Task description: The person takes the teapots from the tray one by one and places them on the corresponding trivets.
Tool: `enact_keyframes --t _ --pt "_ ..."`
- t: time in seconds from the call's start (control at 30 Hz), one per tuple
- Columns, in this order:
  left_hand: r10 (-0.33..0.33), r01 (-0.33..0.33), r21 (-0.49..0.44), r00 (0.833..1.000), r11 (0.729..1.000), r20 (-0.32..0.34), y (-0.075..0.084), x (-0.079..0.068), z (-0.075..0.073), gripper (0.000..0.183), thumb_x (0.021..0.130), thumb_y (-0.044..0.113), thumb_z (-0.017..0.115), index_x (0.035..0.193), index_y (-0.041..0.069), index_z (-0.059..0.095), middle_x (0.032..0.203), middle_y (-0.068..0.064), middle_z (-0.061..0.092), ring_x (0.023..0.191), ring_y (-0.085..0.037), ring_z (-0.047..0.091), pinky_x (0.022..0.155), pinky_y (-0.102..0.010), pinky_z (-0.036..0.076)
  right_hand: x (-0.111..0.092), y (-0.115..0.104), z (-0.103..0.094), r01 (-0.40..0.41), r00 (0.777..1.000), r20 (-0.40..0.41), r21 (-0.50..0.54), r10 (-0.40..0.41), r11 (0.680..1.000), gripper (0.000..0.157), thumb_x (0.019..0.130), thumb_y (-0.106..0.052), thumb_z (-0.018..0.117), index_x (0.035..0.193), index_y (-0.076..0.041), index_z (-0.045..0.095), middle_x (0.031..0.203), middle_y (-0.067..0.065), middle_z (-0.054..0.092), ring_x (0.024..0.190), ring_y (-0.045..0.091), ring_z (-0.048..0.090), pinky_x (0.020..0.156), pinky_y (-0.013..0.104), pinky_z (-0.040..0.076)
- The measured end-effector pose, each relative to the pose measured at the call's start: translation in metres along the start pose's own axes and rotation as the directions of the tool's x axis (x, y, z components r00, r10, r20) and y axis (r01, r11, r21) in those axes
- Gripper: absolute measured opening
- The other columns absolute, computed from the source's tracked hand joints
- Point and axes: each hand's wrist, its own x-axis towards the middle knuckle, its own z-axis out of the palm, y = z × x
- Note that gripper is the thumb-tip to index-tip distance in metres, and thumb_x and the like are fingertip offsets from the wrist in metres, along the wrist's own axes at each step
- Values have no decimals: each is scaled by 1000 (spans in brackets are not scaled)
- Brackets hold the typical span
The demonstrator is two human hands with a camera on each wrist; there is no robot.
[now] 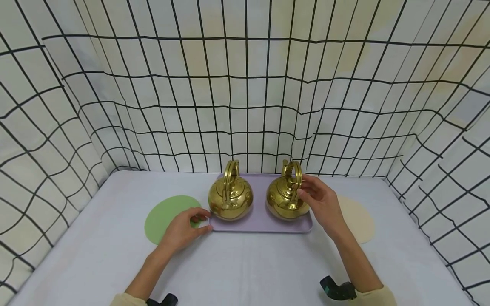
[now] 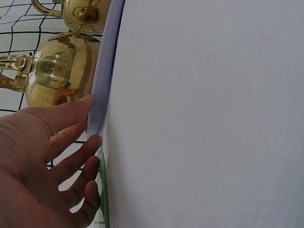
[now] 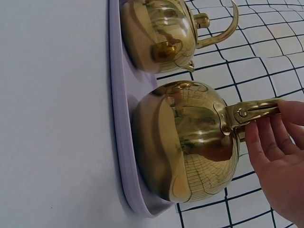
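Observation:
Two round, shiny brass kettles with raised handles, the left kettle (image 1: 231,199) and the right kettle (image 1: 287,199), stand upright on a lilac rectangular tray (image 1: 260,225). My left hand (image 1: 185,227) holds the tray's near left corner, thumb at the front and index finger along the left side. In the left wrist view, the thumb (image 2: 71,113) lies against the tray's rim. At the right kettle's handle (image 3: 256,110), my right hand (image 3: 280,156) pinches with the thumb on the near side and fingers behind. The kettle's base sits on the tray.
A green round mat (image 1: 164,219) lies left of the tray, partly behind my left hand. On the right is a cream round mat (image 1: 356,219), partly covered by my right forearm. White cloth covers the table (image 1: 245,267). A white wall with a black grid (image 1: 246,91) surrounds its back and sides.

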Motion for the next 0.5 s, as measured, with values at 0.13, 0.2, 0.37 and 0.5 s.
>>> enact_keyframes --t 0.13,0.2,0.37,0.5 --pt "-1 1 -4 1000 1000 3 0 -2 0 32 84 21 86 114 14 75 108 -3 76 103 -23 67 93 -44 56 1 0 -1 -17 1000 15 -2 17 1000 45 101 -12 68 144 -5 57 125 11 68 110 0 65 93 13 55" --pt "-5 5 -7 1000 1000 1 -1 -2 0 33 84 22 86 114 14 75 108 -4 76 103 -24 67 93 -44 56 1 0 -2 -26 999 19 -3 26 1000 45 101 -13 68 145 -5 57 123 6 68 110 0 65 93 13 55" --pt "-12 12 -11 1000 1000 -1 -1 -1 0 33 84 23 87 114 15 76 109 -3 77 104 -24 67 93 -43 55 1 -3 -3 -50 999 20 9 49 999 44 101 -14 69 143 -5 58 118 -3 68 110 1 65 93 14 56" --pt "-6 6 -16 1000 1000 -3 -1 -1 0 33 84 23 87 114 15 76 108 -3 77 104 -24 68 93 -42 55 1 -5 -3 -80 997 17 15 80 997 44 101 -14 69 142 -3 59 117 -3 68 109 1 65 93 14 56"
